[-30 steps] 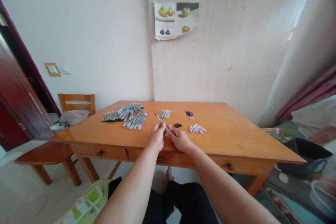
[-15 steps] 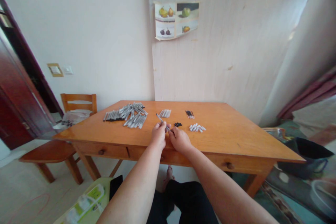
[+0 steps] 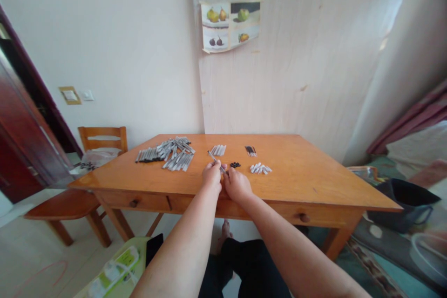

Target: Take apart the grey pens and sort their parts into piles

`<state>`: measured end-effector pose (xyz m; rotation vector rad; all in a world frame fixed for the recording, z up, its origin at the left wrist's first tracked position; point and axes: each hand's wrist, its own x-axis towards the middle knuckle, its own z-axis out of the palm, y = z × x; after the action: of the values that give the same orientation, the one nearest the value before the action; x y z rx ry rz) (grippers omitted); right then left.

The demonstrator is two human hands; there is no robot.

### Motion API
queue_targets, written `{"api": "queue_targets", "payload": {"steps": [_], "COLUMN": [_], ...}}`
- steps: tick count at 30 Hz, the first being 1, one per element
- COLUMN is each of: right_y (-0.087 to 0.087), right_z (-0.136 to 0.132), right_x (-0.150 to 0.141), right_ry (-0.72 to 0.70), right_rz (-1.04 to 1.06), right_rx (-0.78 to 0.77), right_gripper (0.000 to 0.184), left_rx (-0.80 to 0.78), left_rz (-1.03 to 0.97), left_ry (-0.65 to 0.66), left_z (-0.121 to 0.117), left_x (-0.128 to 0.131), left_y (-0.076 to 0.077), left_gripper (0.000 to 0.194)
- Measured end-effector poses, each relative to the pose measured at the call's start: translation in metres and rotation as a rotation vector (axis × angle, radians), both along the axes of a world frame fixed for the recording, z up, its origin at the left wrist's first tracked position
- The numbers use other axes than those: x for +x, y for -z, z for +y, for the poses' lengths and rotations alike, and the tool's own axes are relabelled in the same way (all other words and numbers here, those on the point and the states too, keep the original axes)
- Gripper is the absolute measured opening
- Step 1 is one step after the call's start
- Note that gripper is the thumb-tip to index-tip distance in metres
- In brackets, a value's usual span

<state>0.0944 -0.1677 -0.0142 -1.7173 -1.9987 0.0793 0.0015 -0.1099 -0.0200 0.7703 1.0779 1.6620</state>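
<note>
My left hand (image 3: 212, 176) is closed around a slim pen (image 3: 213, 156), whose dark-tipped end points up and to the left. At the pen's lower end, my right hand (image 3: 237, 183) is closed too, its fingertips pinching that end close to the left hand. Just beyond the hands lie clear pen barrels (image 3: 219, 150) in a row and a small heap of black pen parts (image 3: 235, 165). White pen caps (image 3: 260, 168) sit to the right, with dark ink refills (image 3: 250, 151) behind them. A big pile of pens (image 3: 176, 151) spreads over the table's left side.
The wooden table (image 3: 307, 177) has drawers with round knobs along its front. A wooden chair (image 3: 101, 138) bearing a plastic bag stands at the left. On the right is a dark bin (image 3: 405, 205). Below left, a power strip (image 3: 118, 265) rests on a pale green surface.
Both hands stay on the pen, with only a slight shift of the fingers and wrists. The view has swung a little, and the piles lie as before.
</note>
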Motion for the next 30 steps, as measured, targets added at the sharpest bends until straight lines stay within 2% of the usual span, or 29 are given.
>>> {"api": "queue_targets", "payload": {"steps": [6,12,16,25,30], "right_y": [-0.002,0.004,0.007,0.011,0.006], "right_z": [-0.003,-0.012,-0.013,-0.013,-0.016], "right_x": [-0.003,0.000,0.004,0.008,0.028], "right_ry": [0.017,0.011,0.023,-0.020,0.046], "right_rz": [-0.004,-0.006,0.071,0.194,0.306], "right_rx": [-0.006,0.039,0.039,0.106,0.066], "right_gripper": [0.028,0.027,0.031,0.028,0.025], "left_rx": [-0.049,-0.164,-0.122,-0.106,-0.031], "left_rz": [-0.037,-0.130,-0.156,-0.237,-0.229], "left_ry": [-0.014,-0.083,-0.049,-0.030,-0.031], "left_z": [0.005,0.014,0.013,0.011,0.012], "left_x": [0.003,-0.015,-0.020,-0.025,-0.024], "left_y": [-0.002,-0.009,-0.009,-0.003,0.001], "left_gripper": [0.017,0.016,0.014,0.018,0.015]}}
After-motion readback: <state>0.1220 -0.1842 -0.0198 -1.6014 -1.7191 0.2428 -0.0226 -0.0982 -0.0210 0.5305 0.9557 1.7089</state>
